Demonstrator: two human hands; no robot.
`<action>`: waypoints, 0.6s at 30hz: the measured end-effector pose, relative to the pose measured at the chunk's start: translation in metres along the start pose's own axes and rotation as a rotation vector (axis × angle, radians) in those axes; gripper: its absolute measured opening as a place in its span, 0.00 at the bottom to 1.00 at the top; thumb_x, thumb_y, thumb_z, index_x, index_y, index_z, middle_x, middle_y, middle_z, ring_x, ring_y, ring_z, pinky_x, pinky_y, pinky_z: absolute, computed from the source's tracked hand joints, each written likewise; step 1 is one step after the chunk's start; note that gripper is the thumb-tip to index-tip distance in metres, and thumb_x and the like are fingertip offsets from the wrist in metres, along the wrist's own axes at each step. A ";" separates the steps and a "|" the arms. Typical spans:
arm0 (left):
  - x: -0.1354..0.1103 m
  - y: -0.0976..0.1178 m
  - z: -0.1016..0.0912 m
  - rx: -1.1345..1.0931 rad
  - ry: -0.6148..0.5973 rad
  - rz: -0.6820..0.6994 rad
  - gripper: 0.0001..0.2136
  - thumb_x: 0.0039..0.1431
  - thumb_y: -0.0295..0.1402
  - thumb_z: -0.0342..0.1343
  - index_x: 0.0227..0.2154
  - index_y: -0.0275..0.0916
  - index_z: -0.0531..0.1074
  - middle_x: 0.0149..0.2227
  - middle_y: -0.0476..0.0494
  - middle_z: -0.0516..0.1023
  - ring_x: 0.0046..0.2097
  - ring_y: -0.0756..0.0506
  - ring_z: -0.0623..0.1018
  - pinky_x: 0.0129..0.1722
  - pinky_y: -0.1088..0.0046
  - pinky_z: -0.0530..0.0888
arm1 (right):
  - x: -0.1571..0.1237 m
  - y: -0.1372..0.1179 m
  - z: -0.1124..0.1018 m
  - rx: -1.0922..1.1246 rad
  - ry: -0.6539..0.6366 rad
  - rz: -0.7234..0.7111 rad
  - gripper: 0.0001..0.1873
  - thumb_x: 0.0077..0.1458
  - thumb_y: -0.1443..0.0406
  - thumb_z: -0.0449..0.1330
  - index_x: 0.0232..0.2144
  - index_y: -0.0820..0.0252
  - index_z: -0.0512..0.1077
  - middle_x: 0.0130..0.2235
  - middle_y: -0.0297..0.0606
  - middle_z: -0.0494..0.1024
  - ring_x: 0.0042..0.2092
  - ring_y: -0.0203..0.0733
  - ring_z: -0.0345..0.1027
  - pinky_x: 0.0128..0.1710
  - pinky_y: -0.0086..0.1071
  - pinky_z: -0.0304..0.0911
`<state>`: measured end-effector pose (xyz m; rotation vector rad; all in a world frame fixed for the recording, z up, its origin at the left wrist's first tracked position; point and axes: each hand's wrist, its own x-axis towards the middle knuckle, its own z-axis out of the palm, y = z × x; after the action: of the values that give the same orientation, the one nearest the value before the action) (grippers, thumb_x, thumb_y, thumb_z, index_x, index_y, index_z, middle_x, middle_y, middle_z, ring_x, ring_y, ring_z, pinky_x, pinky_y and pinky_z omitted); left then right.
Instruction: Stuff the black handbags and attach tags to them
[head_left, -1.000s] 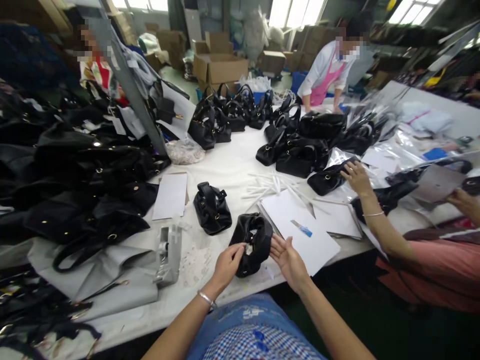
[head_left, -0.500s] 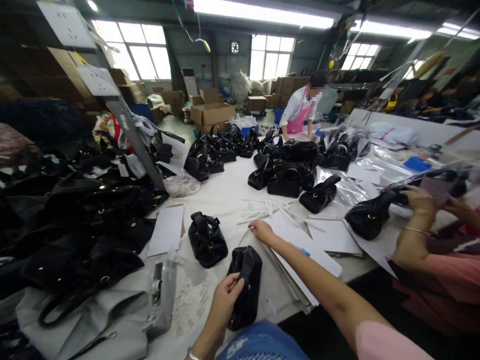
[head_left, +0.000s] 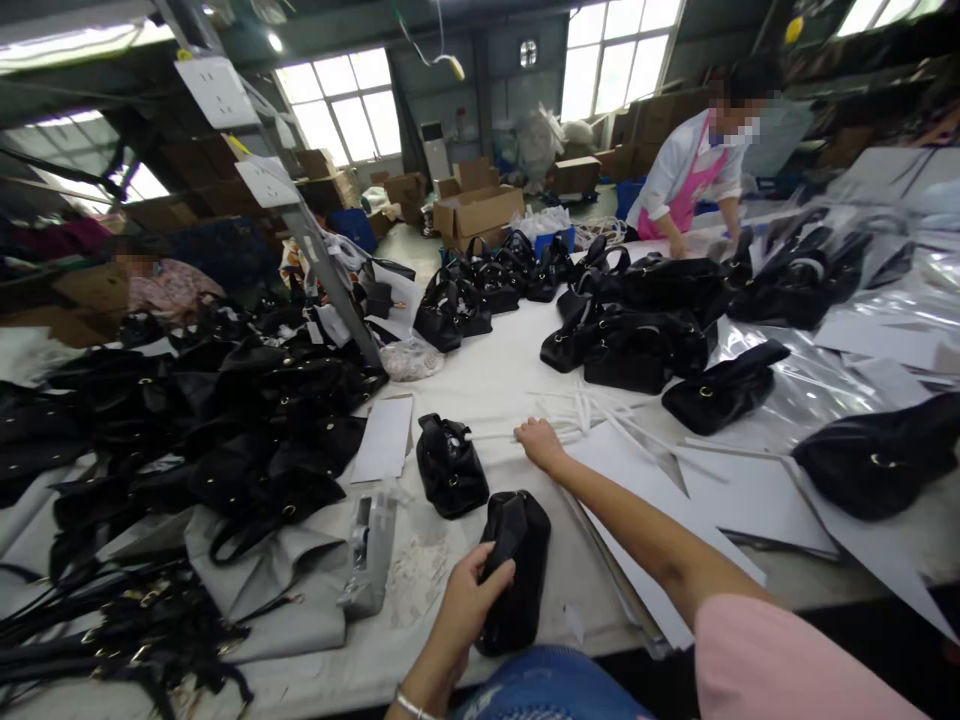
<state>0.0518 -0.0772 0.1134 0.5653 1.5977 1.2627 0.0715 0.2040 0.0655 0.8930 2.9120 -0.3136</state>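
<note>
My left hand (head_left: 471,598) has its thumb and fingers closed on the handle of a small black handbag (head_left: 529,570), which rests on the table edge in front of me. Farther out, my right hand (head_left: 538,442) is closed on a thin white strip; one end sticks out to its left, toward a second black handbag (head_left: 455,472) with a gold ring. More white strips (head_left: 583,412) lie in a loose heap just beyond the right hand. Beneath my right forearm is a stack of white sheets (head_left: 637,490).
On the left, a clear tape dispenser (head_left: 369,555) stands near white cards (head_left: 383,440) and a large pile of black bags (head_left: 225,400). Several finished-looking handbags (head_left: 637,345) stand ahead. A metal post (head_left: 334,270) rises at left. Across the table, a person in a pink apron (head_left: 694,185) leans over.
My view has swung left, so the co-worker's hands at right are out of sight. A white strip now shows stretched to the left of my right hand. The left hand keeps its grip.
</note>
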 end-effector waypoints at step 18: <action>0.016 0.014 0.018 -0.333 -0.079 -0.102 0.15 0.54 0.41 0.62 0.38 0.35 0.76 0.35 0.44 0.79 0.37 0.48 0.76 0.41 0.74 0.69 | -0.240 -0.037 0.010 1.666 -0.302 0.271 0.13 0.52 0.56 0.59 0.26 0.60 0.76 0.23 0.33 0.76 0.20 0.30 0.54 0.20 0.26 0.46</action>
<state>0.0589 -0.0511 0.1202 0.3159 1.2977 1.3748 0.2492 0.0414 0.0949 1.0377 1.6442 -2.5924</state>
